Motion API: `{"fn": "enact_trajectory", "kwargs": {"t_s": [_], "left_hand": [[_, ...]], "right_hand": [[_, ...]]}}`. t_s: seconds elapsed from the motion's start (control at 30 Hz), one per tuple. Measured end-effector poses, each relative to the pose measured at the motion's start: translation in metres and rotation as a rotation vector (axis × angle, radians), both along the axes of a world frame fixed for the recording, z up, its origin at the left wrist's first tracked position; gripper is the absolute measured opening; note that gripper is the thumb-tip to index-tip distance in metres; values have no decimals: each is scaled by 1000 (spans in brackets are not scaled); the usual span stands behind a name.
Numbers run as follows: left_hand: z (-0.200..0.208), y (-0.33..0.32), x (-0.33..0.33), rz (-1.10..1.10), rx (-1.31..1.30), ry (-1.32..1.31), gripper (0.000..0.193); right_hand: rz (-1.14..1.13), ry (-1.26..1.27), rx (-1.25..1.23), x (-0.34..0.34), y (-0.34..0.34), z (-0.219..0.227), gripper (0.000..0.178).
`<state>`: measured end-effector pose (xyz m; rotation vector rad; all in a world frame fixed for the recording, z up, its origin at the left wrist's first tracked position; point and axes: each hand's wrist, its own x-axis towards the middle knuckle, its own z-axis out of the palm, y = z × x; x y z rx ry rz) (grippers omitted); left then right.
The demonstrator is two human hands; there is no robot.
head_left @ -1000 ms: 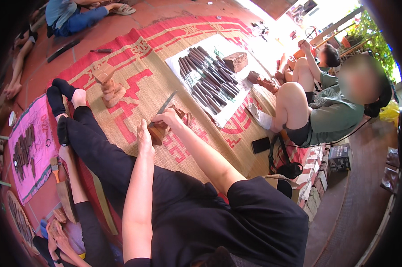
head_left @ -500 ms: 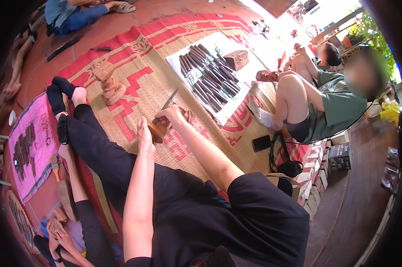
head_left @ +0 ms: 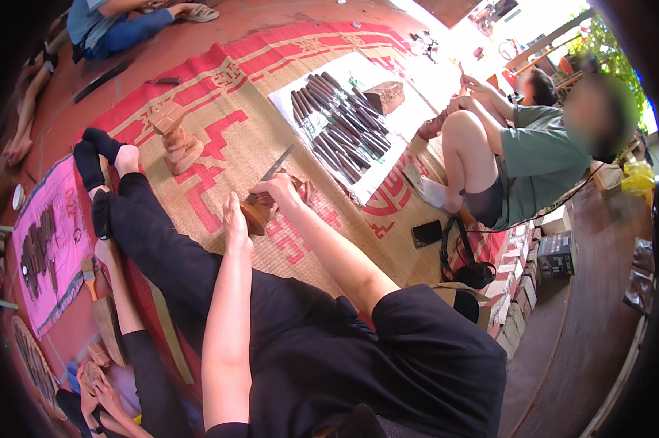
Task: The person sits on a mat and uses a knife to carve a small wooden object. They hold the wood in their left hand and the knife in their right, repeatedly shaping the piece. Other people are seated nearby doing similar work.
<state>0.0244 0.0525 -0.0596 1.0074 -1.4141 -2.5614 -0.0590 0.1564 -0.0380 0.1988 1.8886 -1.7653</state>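
Observation:
My left hand (head_left: 236, 226) is pressed against the near left side of a brown carved wooden piece (head_left: 256, 217) over my lap. My right hand (head_left: 277, 191) is closed at the top of the piece around a file-like tool (head_left: 278, 162), whose grey tapered blade points up and away to the right. The tool's other end is mostly covered by my fingers. Beyond the right hand shows a further reddish-brown part of the carving (head_left: 304, 191). A second carved wooden figure (head_left: 179, 150) with a blocky top stands on the mat ahead, apart from both hands.
On the patterned mat (head_left: 271, 95), a white cloth (head_left: 362, 193) bears several dark-handled tools (head_left: 344, 120) and a brown block (head_left: 385, 97). A phone (head_left: 426, 233) lies at right. A person in green (head_left: 541, 160) sits there; another's hands (head_left: 99, 390) work at lower left. More tools (head_left: 39, 248) lie on pink cloth.
My hands, the carving and the file-like tool have barely shifted. The person in green has raised their hands slightly and moved the piece they hold.

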Motion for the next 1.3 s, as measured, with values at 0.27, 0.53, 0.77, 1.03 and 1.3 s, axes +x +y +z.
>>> {"fn": "enact_trajectory", "kwargs": {"t_s": [0.27, 0.53, 0.77, 1.03, 1.3], "left_hand": [[18, 1, 1, 35, 2, -64, 66], [8, -2, 1, 9, 3, -36, 71], [-1, -1, -1, 4, 3, -37, 70], [-12, -4, -2, -3, 24, -10, 70], [10, -1, 1, 1, 67, -14, 72]], "right_hand": [[-8, 35, -16, -6, 4, -12, 16], [4, 14, -148, 3, -8, -7, 16], [45, -13, 2, -9, 2, -14, 15], [50, -5, -14, -8, 5, -13, 17], [114, 43, -138, 1, 2, -7, 10]]}}
